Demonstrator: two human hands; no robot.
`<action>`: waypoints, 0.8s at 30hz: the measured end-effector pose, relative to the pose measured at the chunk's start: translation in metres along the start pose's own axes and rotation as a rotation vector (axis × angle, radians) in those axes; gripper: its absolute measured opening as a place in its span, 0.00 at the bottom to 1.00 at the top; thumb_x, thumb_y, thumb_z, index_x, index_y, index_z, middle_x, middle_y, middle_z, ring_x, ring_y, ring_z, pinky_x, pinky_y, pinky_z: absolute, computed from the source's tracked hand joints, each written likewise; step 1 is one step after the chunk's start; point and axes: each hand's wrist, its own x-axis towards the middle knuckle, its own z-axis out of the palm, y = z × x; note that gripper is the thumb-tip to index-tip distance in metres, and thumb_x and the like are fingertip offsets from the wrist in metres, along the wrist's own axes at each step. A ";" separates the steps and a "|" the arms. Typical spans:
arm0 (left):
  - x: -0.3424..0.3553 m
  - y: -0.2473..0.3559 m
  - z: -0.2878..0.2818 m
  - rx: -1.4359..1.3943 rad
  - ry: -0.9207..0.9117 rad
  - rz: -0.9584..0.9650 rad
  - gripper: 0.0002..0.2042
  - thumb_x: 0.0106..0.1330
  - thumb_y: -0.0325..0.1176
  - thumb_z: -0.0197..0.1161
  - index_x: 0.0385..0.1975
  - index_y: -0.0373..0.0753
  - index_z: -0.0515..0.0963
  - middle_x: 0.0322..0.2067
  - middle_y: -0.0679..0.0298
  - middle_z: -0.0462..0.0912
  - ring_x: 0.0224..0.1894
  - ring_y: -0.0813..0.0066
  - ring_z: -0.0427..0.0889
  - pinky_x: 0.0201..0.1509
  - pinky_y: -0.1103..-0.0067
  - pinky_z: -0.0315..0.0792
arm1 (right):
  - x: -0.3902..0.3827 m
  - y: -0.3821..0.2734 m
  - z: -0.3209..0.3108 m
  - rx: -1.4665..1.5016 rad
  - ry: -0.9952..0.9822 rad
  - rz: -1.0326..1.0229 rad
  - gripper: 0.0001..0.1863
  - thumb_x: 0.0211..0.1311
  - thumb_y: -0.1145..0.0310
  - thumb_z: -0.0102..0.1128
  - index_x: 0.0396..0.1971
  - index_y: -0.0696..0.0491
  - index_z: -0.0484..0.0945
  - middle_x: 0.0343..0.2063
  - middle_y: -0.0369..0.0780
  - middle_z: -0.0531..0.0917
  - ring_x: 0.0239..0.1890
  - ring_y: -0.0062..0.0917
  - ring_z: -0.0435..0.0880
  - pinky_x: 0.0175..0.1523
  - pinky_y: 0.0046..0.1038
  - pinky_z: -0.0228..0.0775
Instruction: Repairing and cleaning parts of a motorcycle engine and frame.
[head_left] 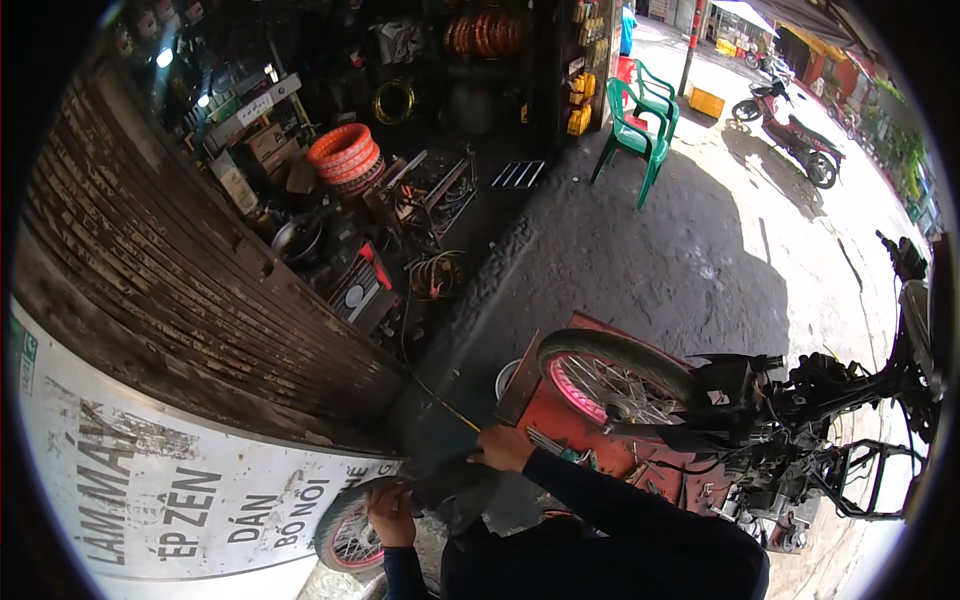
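Note:
At the bottom centre, a dark, broad piece (452, 490) spans the space between my hands; its kind cannot be made out in the shadow. My right hand (503, 449) has its fingers bent over the far right edge of this piece. My left hand (392, 512) is closed at its left end, with the fingertips partly hidden. Right beside my left hand stands a spoked wheel (345, 535) with a red rim and black tyre, partly covered by the hand. A thin yellowish hose or cord (440, 402) runs from the shop floor toward my right hand.
To the right, a partly stripped motorcycle (800, 410) has its spoked wheel (610, 385) over a red platform (640, 462) with scattered tools. A white signboard (250, 500) and brown folding shutter (200, 280) border the left. Green chairs (640, 130) and a parked motorbike (795, 130) stand farther off.

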 end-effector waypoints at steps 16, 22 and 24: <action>0.428 0.035 0.154 -0.384 -0.832 0.323 0.08 0.65 0.30 0.64 0.37 0.30 0.81 0.33 0.51 0.85 0.37 0.58 0.85 0.41 0.74 0.76 | 0.249 0.112 -0.072 0.356 0.333 0.264 0.17 0.50 0.62 0.66 0.40 0.50 0.79 0.40 0.45 0.82 0.48 0.44 0.80 0.52 0.46 0.70; 0.558 0.081 0.254 -0.196 -1.144 0.431 0.18 0.56 0.38 0.73 0.40 0.32 0.80 0.37 0.51 0.85 0.42 0.54 0.85 0.47 0.70 0.76 | 0.278 0.216 -0.170 0.183 0.513 0.686 0.15 0.52 0.66 0.61 0.41 0.48 0.78 0.38 0.41 0.81 0.47 0.39 0.80 0.49 0.54 0.66; 0.589 0.107 0.294 -0.210 -1.163 0.530 0.18 0.56 0.37 0.73 0.40 0.32 0.80 0.38 0.50 0.85 0.43 0.53 0.84 0.47 0.70 0.76 | 0.282 0.246 -0.214 0.081 0.636 0.789 0.14 0.51 0.66 0.61 0.40 0.47 0.78 0.40 0.38 0.81 0.51 0.37 0.79 0.50 0.50 0.65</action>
